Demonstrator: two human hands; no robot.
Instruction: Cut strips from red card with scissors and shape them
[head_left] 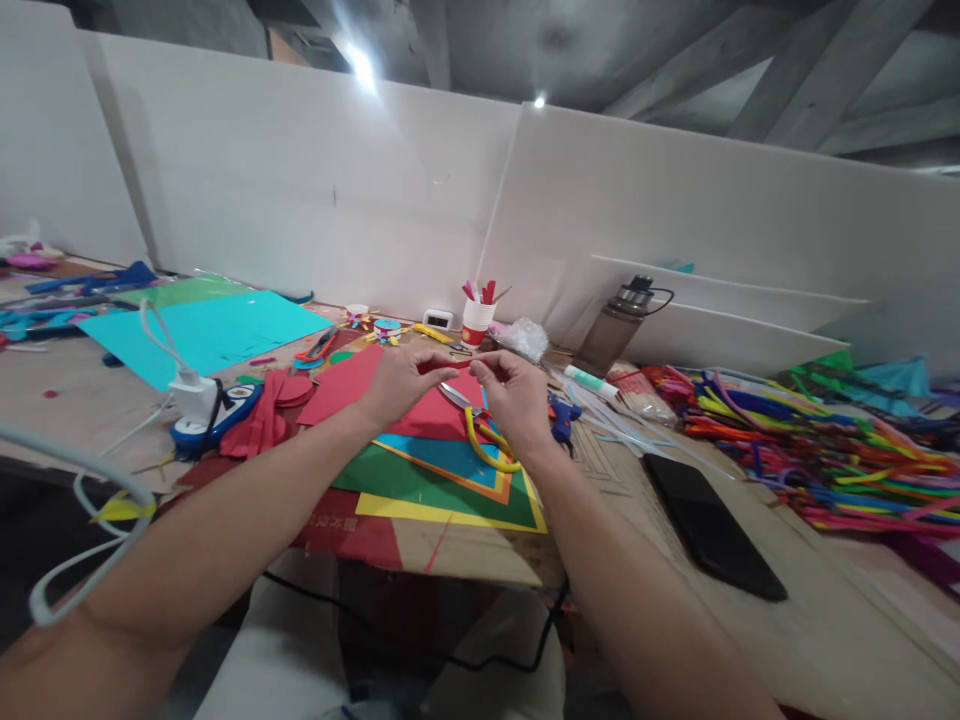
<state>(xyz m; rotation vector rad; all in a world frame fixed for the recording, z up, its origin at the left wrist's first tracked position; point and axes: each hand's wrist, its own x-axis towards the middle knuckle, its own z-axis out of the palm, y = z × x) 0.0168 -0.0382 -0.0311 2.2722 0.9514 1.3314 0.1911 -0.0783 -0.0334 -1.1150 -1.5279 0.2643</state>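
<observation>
My left hand [405,378] and my right hand [514,390] meet over the middle of the table. Between their fingertips runs a thin red paper strip [455,365], each hand pinching one end. Yellow-handled scissors [472,440] lie just below, partly behind my right hand. Underneath is a red paper sheet [345,390] on top of a stack with blue [442,455], green [375,475] and yellow sheets [420,510]. To the left of the stack lie cut red strips [259,425] and red paper discs [292,390].
A black phone [709,525] and a heap of coloured pipe cleaners [810,440] lie to the right. Behind stand a bottle [611,325] and a paper cup [478,325] with pens. A blue glue gun [562,415], a corded power strip [214,420] and a turquoise sheet [217,335] lie around.
</observation>
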